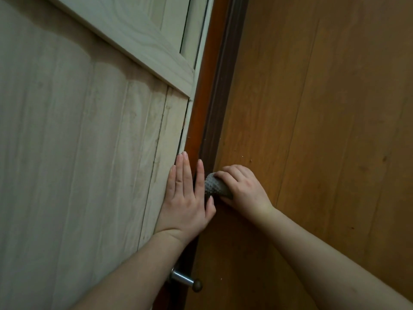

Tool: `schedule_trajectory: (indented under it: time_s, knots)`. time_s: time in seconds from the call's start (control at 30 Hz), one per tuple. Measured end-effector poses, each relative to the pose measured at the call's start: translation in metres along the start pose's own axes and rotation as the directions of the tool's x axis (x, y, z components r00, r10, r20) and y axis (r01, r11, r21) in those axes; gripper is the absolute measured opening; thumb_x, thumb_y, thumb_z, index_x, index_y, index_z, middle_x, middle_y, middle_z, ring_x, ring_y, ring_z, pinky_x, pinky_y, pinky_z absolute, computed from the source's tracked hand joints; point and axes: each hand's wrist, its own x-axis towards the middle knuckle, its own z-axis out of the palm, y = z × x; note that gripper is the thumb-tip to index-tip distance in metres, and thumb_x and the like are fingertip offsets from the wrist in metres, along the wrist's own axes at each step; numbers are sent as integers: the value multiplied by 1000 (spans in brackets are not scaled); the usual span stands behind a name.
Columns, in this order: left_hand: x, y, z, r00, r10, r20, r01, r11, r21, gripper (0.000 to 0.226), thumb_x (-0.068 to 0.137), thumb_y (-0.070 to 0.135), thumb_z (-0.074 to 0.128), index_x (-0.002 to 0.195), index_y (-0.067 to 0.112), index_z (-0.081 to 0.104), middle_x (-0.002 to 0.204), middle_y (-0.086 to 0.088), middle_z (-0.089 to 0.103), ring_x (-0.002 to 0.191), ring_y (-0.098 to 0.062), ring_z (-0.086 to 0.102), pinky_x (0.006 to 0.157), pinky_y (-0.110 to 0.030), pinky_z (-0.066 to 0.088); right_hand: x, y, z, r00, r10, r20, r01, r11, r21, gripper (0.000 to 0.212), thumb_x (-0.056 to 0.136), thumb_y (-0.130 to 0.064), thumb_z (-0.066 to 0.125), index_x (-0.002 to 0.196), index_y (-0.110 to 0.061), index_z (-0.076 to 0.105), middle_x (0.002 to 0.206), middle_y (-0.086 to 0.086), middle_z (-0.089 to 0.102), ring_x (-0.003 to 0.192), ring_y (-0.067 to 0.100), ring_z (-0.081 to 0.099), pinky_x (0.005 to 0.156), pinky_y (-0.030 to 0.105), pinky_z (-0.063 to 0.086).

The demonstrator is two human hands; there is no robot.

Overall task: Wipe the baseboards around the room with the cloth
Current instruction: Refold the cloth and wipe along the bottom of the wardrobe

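Fingers of your right hand (pixel 242 186) curl round the grey cloth (pixel 215 185), pressing it against the dark baseboard (pixel 220 90); your left hand (pixel 186 198) lies flat, fingers straight, on the pale panel (pixel 89 130). Wiping is apparently underway; next, slide the cloth along the strip, keeping pressure.

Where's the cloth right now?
Head view, lower centre: the grey cloth is bunched in the right hand, pressed against the dark baseboard, beside the flat left hand.

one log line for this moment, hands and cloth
left hand flat on panel | right hand grips cloth | cloth on baseboard
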Motion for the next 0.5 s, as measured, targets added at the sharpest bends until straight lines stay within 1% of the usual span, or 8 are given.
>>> schedule_trajectory:
  time_s: [0.13,0.27,0.4,0.43,0.47,0.5]
  knots:
    - [0,0,0,1000,-4,9,4,1000,3,80,97,48,26,156,-4,9,158,-39,-1,150,-47,-2,124,-52,-1,40,20,-27,996,70,-51,-71,997,-12,62,67,-19,87,123,-7,63,120,12,65,115,30,60,101,42,45]
    - [0,-1,2,1000,0,14,0,1000,-3,82,96,50,26,156,-3,9,158,-38,-1,150,-47,1,124,-52,1,83,47,-56,999,41,-15,-41,999,-26,58,72,-22,84,124,-9,63,122,11,64,117,29,57,101,41,44]
    - [0,-1,4,1000,3,-2,-3,1000,-22,81,96,50,26,156,-1,11,158,-38,0,151,-46,3,124,-52,3,98,57,-67,999,28,27,-27,999,-22,56,76,-26,82,126,-11,63,123,9,63,117,26,56,102,41,43]
    - [0,-1,4,1000,3,-3,-3,1000,-23,80,96,50,26,157,-1,11,158,-38,0,151,-46,3,124,-52,3,99,58,-68,999,35,9,-35,999,-16,55,76,-26,82,126,-12,63,123,8,63,117,25,56,102,41,44]
    - [0,-1,4,1000,1,-4,-1,1000,-25,80,96,50,26,157,-1,11,159,-38,-1,151,-46,4,124,-52,3,102,59,-68,997,76,-31,-76,997,5,54,78,-25,81,127,-13,62,123,6,62,117,24,55,101,40,46]
    - [-1,-1,4,1000,-1,-4,0,1000,-27,80,96,50,26,157,-1,11,159,-38,-1,151,-46,4,124,-52,2,106,60,-69,984,157,-87,-154,987,41,53,79,-26,80,128,-14,61,124,4,61,117,21,53,100,37,45]
